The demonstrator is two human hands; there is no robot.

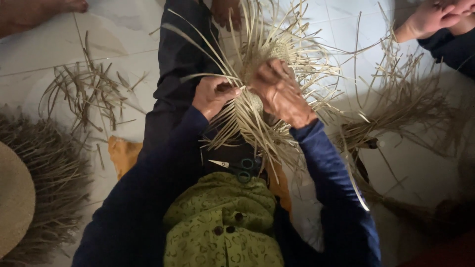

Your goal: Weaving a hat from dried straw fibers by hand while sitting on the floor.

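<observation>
**Both hands on the half-woven straw piece**

Green patterned cloth [222, 222] lies closest to me, below both wrists; scissors [237, 168] rest just under the forearms. My left hand [213, 95] is closed, pinching strips at the near-left edge of the woven straw piece [269, 57]; my right hand [282, 91] is curled over its centre, fingers wrapped on the weave, so right is nearer the core. Loose strips fan outward, mostly up and away; long axis unclear. Another person's hand [428, 20] works far right; loose straw [86, 91] lies well left.
</observation>
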